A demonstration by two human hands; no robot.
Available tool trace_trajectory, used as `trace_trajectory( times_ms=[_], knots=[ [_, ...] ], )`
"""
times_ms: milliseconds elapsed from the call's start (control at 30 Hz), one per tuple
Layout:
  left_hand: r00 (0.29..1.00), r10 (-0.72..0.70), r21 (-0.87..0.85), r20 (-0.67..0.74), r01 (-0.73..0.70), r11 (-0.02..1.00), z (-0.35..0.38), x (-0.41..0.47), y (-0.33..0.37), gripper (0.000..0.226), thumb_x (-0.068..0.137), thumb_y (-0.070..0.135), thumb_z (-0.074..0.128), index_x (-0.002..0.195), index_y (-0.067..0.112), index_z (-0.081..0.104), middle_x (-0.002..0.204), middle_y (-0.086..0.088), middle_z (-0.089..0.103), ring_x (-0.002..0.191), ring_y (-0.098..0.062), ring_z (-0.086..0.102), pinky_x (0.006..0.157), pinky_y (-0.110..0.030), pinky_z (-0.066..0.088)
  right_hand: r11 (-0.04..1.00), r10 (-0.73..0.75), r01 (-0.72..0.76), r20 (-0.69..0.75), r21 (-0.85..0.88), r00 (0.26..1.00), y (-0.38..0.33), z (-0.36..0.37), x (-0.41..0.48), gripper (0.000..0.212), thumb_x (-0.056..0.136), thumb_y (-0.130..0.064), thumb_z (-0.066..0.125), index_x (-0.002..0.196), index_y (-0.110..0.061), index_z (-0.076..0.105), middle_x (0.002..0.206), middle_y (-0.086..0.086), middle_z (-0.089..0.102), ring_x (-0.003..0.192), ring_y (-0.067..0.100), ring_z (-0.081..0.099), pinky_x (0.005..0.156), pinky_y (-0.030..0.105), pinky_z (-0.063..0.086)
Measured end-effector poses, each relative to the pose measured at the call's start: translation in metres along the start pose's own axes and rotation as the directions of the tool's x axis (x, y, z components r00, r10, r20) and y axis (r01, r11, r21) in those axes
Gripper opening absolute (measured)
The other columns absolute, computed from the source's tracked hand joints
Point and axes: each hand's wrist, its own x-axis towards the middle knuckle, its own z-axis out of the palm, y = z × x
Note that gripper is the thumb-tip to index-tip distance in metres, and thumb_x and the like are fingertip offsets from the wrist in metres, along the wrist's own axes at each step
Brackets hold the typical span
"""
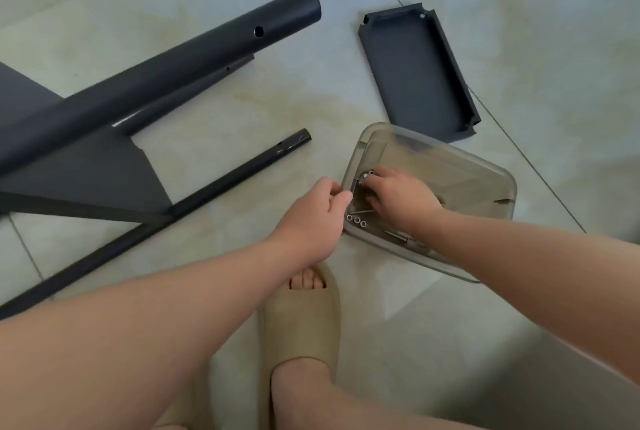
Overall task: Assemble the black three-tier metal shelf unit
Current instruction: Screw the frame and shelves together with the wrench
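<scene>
Small metal bits (356, 221) by the right hand (398, 197), perhaps screws, too tiny to tell

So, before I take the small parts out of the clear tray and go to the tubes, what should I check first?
1. The clear tray is on the floor, within reach: ok.
2. The right hand is inside the tray, fingers on the small metal parts: ok. Whether it grips one: cannot tell.
3. The left hand is at the tray's rim. Whether it holds the rim: cannot tell.
4. The three small metal rings lie loose in the tray: ok.
5. The side hole of the thick tube is uncovered: ok.
6. The thin tube lies apart from the tray: ok.
</scene>
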Motion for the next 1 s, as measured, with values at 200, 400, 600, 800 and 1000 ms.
trace_trajectory(
  times_ms=[200,400,600,800,1000],
  knots=[
    [1.000,-0.021,0.015,0.021,0.021,1.000,-0.003,-0.003,0.006,0.023,0.104,0.036,0.039,0.107,0.018,0.053,0.084,-0.007,0.065,0.077,-0.024,0.059,0.082,-0.048,0.052,0.998,-0.049,0.049,0.006,-0.031,0.999,-0.006,0.004,0.004,0.016,0.098,-0.009,0.052,0.111,-0.008,0.061,0.111,0.013,0.055,0.101,0.038,0.059,0.074,0.041,0.044],
    [0.991,-0.127,0.031,0.047,0.126,0.992,-0.014,-0.010,0.016,0.026,0.101,0.044,0.044,0.107,0.019,0.052,0.088,-0.002,0.066,0.078,-0.022,0.061,0.084,-0.041,0.051,1.000,-0.005,0.006,0.037,-0.021,0.999,-0.012,-0.020,-0.003,0.016,0.098,-0.014,0.052,0.112,-0.011,0.059,0.111,0.011,0.059,0.100,0.038,0.061,0.077,0.040,0.050],
    [0.970,-0.234,0.274,0.067,0.208,0.939,-0.072,-0.045,0.044,0.029,0.101,0.038,0.046,0.109,0.011,0.053,0.120,-0.016,0.063,0.098,-0.032,0.063,0.079,-0.032,0.048,0.999,-0.030,0.030,0.049,-0.012,0.998,-0.045,-0.094,-0.041,0.023,0.101,-0.022,0.053,0.109,-0.009,0.071,0.105,0.010,0.067,0.097,0.033,0.063,0.084,0.041,0.052],
    [0.973,-0.230,0.295,0.002,0.219,0.930,-0.138,-0.128,0.090,0.031,0.105,0.030,0.040,0.121,0.009,0.055,0.105,-0.007,0.068,0.085,-0.023,0.070,0.076,-0.035,0.053,0.966,-0.002,0.053,-0.200,0.253,0.980,-0.116,-0.184,-0.094,0.012,0.097,-0.018,0.065,0.103,-0.012,0.073,0.099,0.003,0.071,0.093,0.020,0.064,0.089,0.035,0.052],
    [0.947,-0.278,-0.491,-0.162,0.167,0.855,-0.191,-0.212,0.104,0.037,0.104,0.037,0.043,0.114,0.006,0.061,0.102,-0.010,0.072,0.085,-0.025,0.070,0.071,-0.033,0.056,0.818,0.080,0.168,-0.399,0.550,0.914,-0.215,-0.255,-0.139,0.007,0.094,-0.011,0.065,0.093,-0.016,0.071,0.083,-0.001,0.070,0.067,0.010,0.059,0.059,0.018,0.044]
  ],
)
